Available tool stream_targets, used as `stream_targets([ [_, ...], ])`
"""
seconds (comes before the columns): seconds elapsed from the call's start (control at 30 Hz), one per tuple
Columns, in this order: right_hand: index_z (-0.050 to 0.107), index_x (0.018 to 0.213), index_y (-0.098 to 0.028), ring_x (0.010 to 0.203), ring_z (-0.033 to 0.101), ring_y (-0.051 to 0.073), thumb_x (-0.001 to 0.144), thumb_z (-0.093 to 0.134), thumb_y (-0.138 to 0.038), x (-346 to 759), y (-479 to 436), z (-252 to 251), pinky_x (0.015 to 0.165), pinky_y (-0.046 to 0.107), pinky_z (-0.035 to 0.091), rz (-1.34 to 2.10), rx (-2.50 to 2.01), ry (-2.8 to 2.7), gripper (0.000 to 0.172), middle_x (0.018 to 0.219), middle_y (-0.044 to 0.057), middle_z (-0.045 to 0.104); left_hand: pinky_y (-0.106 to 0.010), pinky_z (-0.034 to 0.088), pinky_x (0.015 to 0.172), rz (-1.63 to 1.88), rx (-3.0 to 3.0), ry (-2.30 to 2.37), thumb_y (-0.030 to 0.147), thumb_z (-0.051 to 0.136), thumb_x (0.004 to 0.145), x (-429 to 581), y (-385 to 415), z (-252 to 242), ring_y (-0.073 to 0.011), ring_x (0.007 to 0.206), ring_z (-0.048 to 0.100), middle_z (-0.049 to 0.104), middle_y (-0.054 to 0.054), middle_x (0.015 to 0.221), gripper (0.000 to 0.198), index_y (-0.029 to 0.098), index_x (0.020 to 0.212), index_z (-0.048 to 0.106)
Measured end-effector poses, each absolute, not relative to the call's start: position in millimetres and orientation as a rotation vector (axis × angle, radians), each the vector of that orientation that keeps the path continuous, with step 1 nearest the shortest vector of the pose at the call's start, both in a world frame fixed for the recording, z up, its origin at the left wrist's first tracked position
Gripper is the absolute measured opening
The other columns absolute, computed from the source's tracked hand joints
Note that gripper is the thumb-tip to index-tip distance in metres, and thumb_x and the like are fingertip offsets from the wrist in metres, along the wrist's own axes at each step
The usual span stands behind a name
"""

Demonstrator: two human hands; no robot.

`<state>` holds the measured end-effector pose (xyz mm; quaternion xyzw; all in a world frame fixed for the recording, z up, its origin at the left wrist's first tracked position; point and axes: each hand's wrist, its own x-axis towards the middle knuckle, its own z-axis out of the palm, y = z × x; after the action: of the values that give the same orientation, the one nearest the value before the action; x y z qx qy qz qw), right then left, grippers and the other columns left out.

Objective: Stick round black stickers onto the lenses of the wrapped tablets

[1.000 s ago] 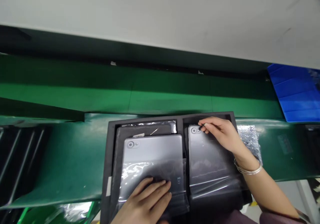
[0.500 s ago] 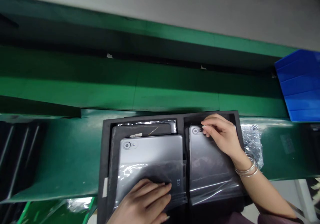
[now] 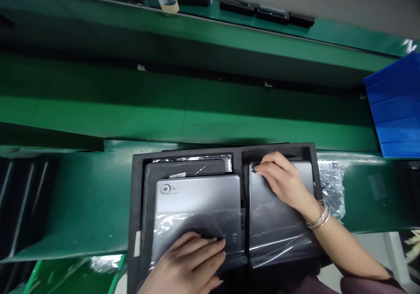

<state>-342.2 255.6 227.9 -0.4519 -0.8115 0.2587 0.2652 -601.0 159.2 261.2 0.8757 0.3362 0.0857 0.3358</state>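
Observation:
Two grey tablets lie back up, side by side in a black divided tray (image 3: 137,197). My left hand (image 3: 192,259) rests with outstretched fingers on the left tablet (image 3: 203,191), whose lower part is inside a clear plastic sleeve (image 3: 166,222). At the upper left corner of the right tablet (image 3: 278,211), the fingertips of my right hand (image 3: 280,176) are pinched together and cover its camera. Whatever they may hold is too small to make out. Clear film (image 3: 278,252) also covers the lower part of the right tablet.
A blue bin (image 3: 395,106) stands at the right on the green bench. Clear bubble wrap (image 3: 333,189) lies just right of the tray. Tape (image 3: 169,4) sits on the upper shelf near several dark boxes (image 3: 272,13). A green crate (image 3: 70,276) is at lower left.
My right hand has shifted slightly left and down, and its fingertips now hide the right tablet's camera. The left hand stays put. The view has tilted up, showing the upper shelf.

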Motion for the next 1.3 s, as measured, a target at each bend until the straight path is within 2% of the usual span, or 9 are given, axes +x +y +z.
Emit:
stream_targets([
  [0.1,0.061,0.083,-0.019,0.075,0.056,0.014,0.090,0.042,-0.013,-343,256,227,0.066,0.027,0.047,0.704,-1.258,-2.240,0.022,0.083,0.005,0.059,-0.025,0.055,0.081,0.218,2.311,0.867,0.024,0.063,0.078,-600,158,259,-0.0179,0.089,0.070,0.072,0.000,0.106,0.025,0.024,0.103,0.068],
  [0.27,0.054,0.082,-0.021,0.074,0.056,0.015,0.090,0.046,-0.018,-338,259,228,0.066,0.028,0.047,0.777,-1.339,-2.006,0.011,0.079,0.002,0.056,-0.026,0.054,0.085,0.306,2.288,0.886,0.022,0.060,0.079,-604,150,250,-0.0179,0.093,0.069,0.070,0.001,0.111,0.028,0.026,0.106,0.065],
  [0.47,0.057,0.087,-0.020,0.075,0.057,0.013,0.091,0.042,-0.013,-342,256,226,0.064,0.025,0.046,0.712,-1.269,-2.221,0.017,0.085,0.005,0.058,-0.028,0.052,0.086,0.404,2.243,0.928,0.023,0.055,0.083,-604,140,240,-0.0175,0.093,0.068,0.071,-0.001,0.108,0.027,0.026,0.109,0.064],
  [0.6,0.055,0.084,-0.020,0.074,0.057,0.014,0.090,0.045,-0.014,-340,257,226,0.065,0.026,0.047,0.729,-1.266,-2.076,0.013,0.080,0.003,0.057,-0.029,0.051,0.086,0.505,2.222,1.042,0.027,0.044,0.091,-599,134,237,-0.0155,0.091,0.067,0.072,0.001,0.104,0.024,0.026,0.102,0.066],
  [0.8,0.059,0.086,-0.019,0.071,0.057,0.012,0.089,0.046,-0.011,-345,253,223,0.059,0.023,0.044,0.605,-1.218,-2.243,0.015,0.084,0.004,0.059,-0.030,0.052,0.087,0.426,2.303,0.985,0.024,0.048,0.089,-600,135,240,-0.0158,0.092,0.067,0.071,0.001,0.106,0.023,0.024,0.104,0.065],
  [0.97,0.055,0.080,-0.020,0.072,0.056,0.013,0.089,0.049,-0.016,-336,259,223,0.065,0.025,0.045,0.755,-1.323,-1.940,0.011,0.078,0.002,0.058,-0.029,0.053,0.087,0.349,2.338,0.950,0.026,0.052,0.088,-600,146,254,-0.0164,0.092,0.067,0.071,0.001,0.108,0.022,0.024,0.106,0.065],
  [1.13,0.060,0.075,-0.019,0.067,0.055,0.013,0.086,0.056,-0.025,-340,261,234,0.058,0.025,0.043,0.923,-1.379,-1.869,0.012,0.075,0.001,0.060,-0.033,0.053,0.089,0.206,2.367,0.953,0.035,0.065,0.080,-605,146,271,-0.0226,0.102,0.064,0.065,-0.004,0.120,0.039,0.026,0.117,0.061],
  [1.2,0.062,0.077,-0.019,0.066,0.056,0.013,0.086,0.057,-0.026,-355,261,243,0.057,0.024,0.043,1.044,-1.331,-1.929,0.013,0.075,0.002,0.061,-0.035,0.054,0.088,0.201,2.362,0.983,0.033,0.066,0.080,-608,143,275,-0.0237,0.102,0.064,0.065,-0.005,0.121,0.037,0.026,0.116,0.061],
  [1.3,0.063,0.079,-0.019,0.072,0.058,0.013,0.087,0.056,-0.024,-391,261,257,0.063,0.025,0.046,1.203,-1.172,-2.051,0.012,0.078,0.002,0.063,-0.035,0.052,0.090,0.243,2.282,1.022,0.027,0.064,0.082,-610,138,277,-0.0217,0.102,0.064,0.066,-0.004,0.119,0.028,0.027,0.109,0.063],
])
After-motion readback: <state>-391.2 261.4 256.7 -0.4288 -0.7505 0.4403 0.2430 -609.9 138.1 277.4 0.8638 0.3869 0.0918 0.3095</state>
